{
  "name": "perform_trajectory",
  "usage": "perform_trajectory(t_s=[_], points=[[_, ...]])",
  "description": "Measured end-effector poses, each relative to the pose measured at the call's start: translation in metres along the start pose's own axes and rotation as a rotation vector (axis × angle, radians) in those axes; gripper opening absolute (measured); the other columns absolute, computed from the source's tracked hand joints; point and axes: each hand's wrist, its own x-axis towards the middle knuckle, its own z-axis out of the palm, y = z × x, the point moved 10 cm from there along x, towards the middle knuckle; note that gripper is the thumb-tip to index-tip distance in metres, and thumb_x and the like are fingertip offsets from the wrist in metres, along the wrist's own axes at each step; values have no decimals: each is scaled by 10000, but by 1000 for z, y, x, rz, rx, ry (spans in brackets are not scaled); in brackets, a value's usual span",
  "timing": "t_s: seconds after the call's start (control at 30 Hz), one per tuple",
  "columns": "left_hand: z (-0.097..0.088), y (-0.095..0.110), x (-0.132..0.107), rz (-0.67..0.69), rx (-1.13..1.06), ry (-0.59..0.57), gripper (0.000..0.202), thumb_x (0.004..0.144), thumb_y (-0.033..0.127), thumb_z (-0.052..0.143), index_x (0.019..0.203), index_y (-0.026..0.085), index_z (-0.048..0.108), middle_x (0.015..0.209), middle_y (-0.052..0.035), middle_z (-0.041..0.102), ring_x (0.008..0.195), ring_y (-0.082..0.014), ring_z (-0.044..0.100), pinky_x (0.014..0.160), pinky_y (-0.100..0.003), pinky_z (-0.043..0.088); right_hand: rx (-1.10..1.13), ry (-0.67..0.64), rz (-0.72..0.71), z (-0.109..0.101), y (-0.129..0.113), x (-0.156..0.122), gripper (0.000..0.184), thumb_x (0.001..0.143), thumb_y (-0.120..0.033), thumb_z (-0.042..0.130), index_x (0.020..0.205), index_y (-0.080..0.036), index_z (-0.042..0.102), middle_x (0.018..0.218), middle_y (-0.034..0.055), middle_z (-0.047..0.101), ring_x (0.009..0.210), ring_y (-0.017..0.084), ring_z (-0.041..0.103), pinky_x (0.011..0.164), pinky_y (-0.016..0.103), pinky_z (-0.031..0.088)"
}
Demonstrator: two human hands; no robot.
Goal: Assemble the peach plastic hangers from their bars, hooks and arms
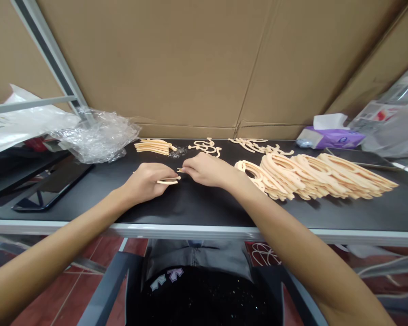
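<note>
My left hand (148,179) rests on the black tabletop (204,206), fingers closed round a thin curved beige plastic strip (168,182). My right hand (206,168) is just to its right, fingers pinched on the strip's near end. Both hands meet at the table's middle. A long overlapping row of beige ring-shaped plastic frames (313,176) lies to the right of my right hand.
A small stack of curved beige strips (154,146) and loose hook-shaped offcuts (206,146) lie behind the hands, more offcuts (258,146) to their right. Crumpled clear plastic (98,133) at back left, a dark phone (51,188) at left, a purple tissue pack (329,136) at back right. Cardboard walls the rear.
</note>
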Motion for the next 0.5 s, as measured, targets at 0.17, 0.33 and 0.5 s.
perform_trajectory(t_s=[0.17,0.33,0.5], points=[[-2,-26,-2,-179,-150,-27,153,888,260,653,844,174,771,862,-48,788,775,-160,737,753,-224,563,10,-34,-48,-2,-3,-5,314,1004,-319,438,1092,-256,732,1113,72,732,960,206,665,715,269,386],[4,-34,-2,-248,-256,-86,153,861,293,683,820,178,776,867,-56,789,780,-168,737,745,-231,570,-29,-90,-42,0,-5,-9,324,1010,-324,440,1174,-324,719,1179,37,726,1034,212,662,768,281,415],[7,-36,-2,-265,-298,-122,156,857,309,696,825,180,778,872,-62,788,777,-171,733,748,-239,574,-68,-61,-90,-1,-11,-10,328,1013,-326,443,1184,-313,722,1183,43,725,1059,212,655,800,289,422]])
